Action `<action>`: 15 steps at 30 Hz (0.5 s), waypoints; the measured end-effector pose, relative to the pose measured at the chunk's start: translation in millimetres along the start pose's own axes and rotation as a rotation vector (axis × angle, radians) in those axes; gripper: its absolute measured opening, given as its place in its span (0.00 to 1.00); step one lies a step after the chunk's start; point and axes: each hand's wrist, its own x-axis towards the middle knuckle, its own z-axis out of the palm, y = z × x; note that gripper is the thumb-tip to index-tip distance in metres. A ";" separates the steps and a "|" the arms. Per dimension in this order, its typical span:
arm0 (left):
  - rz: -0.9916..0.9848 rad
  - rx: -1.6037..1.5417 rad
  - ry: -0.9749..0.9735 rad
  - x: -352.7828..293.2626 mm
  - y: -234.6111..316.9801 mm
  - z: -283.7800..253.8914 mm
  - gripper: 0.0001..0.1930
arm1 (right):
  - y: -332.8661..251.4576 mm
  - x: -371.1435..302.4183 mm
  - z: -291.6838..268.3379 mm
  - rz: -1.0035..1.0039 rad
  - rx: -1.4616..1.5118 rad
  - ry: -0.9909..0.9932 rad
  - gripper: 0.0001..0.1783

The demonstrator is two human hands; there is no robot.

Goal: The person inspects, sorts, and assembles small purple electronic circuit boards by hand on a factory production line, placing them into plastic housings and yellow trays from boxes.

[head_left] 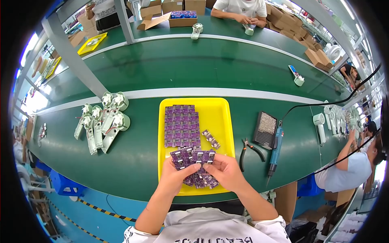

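Note:
My left hand (pixel 173 175) and my right hand (pixel 225 172) are both closed on small purple circuit boards, held side by side above the near half of a yellow tray (pixel 219 111). The left one grips a board panel (pixel 182 157) tilted to the left; the right one pinches another panel (pixel 204 156), with both thumbs close together on its lower edge. Beneath them lies a loose heap of purple boards (pixel 201 181), partly hidden by my hands. Farther up the tray, a block of purple boards (pixel 181 125) is laid out in neat rows. A separate strip of boards (pixel 211 139) rests slantwise to its right.
Right of the tray are pliers (pixel 249 153), a black box of small screws (pixel 266 128) and a blue electric screwdriver (pixel 276 150) on a cable. Several pale green-white housings (pixel 103 121) lie at left. A grey post (pixel 73 52) rises behind them. Co-workers sit across and at right.

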 end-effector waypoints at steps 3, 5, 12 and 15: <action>0.057 0.234 0.015 -2.9 2.5 -2.6 0.22 | 1.0 -1.3 1.1 0.020 0.006 0.038 0.12; 0.127 0.364 0.020 -5.2 2.9 -7.1 0.19 | -1.0 -1.3 -1.8 0.016 0.008 0.007 0.13; -0.061 -0.246 -0.075 -9.6 18.9 -10.4 0.14 | -12.1 -3.5 -22.9 0.027 0.066 0.048 0.16; -0.126 -0.184 -0.116 -13.7 6.9 -17.3 0.14 | -1.9 0.3 -14.3 0.030 0.007 0.043 0.15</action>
